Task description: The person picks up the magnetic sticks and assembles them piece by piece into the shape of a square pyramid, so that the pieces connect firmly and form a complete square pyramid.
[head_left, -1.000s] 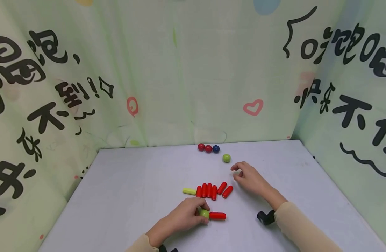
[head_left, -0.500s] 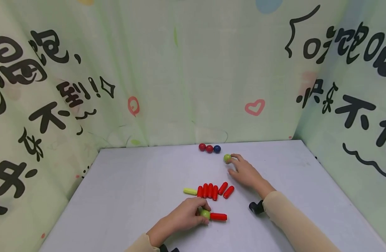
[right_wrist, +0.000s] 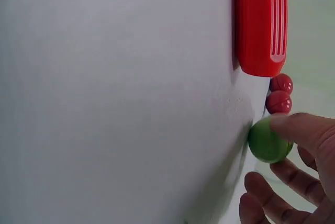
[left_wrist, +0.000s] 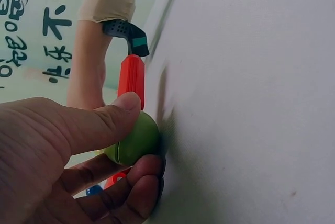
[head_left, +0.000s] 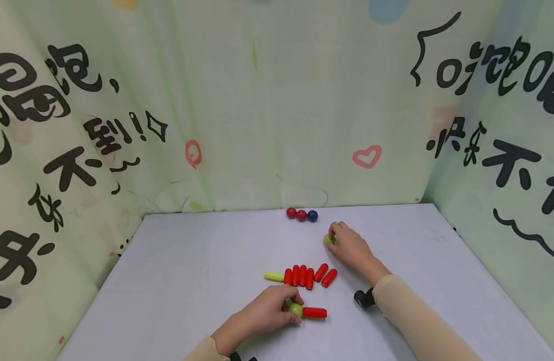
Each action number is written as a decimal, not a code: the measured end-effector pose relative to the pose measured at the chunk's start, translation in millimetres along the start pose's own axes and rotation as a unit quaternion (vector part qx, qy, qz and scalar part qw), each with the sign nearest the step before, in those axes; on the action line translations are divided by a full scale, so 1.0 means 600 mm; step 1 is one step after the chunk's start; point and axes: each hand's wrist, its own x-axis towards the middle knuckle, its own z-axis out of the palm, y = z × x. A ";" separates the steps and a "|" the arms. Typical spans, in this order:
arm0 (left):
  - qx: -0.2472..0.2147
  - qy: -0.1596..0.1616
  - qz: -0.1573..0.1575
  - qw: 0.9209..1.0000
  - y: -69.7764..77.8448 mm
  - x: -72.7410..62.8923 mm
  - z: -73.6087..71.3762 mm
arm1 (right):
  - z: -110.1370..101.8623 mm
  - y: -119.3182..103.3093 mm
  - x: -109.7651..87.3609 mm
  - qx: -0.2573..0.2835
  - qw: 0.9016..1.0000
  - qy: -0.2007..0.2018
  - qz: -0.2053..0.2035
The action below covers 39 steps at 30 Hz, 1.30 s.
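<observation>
Head view, from the left: black lettering (head_left: 39,103) on the hung cloth (head_left: 268,100) runs off the edge of the picture, and below it spreads the white bench (head_left: 182,291), its near side cut off. The left sleeve (head_left: 204,351) enters from below, with only a scrap of a black band (head_left: 235,356) showing. The left hand (head_left: 268,308) has its grip clamped on the near green ball (head_left: 295,309), partly covered by the fingers; the left wrist view shows thumb and fingertips on either side of it. Behind this hand lies a yellow-green stick (head_left: 274,276), its right end meeting a row of six red sticks (head_left: 302,275), the last two slanted. How the lower end of the leftmost lies against the hand's outline is hard to make out. At the far edge sit two red balls (head_left: 301,215) and a blue ball (head_left: 312,216). A single red stick (head_left: 314,313) touches the near green ball's right side; whether the two are joined I cannot tell. Farther right, the right hand (head_left: 354,249) has its grip pinched on the far green ball (head_left: 328,240), mostly hidden in the head view; in the right wrist view the thumb is blurred there. The right sleeve (head_left: 426,316) is cut off below
</observation>
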 end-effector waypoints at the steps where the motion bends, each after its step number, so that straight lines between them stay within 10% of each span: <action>1: 0.002 0.000 -0.001 1.000 0.000 0.000 0.000 | -0.001 0.001 -0.002 -0.002 1.000 -0.001 0.005; 18: 0.010 0.001 0.001 1.000 0.001 -0.001 0.001 | -0.055 0.017 -0.130 0.029 0.990 -0.130 0.051; 39: 0.013 0.015 0.004 1.000 0.003 -0.005 0.002 | -0.014 -0.074 -0.206 0.106 0.979 -0.165 -0.048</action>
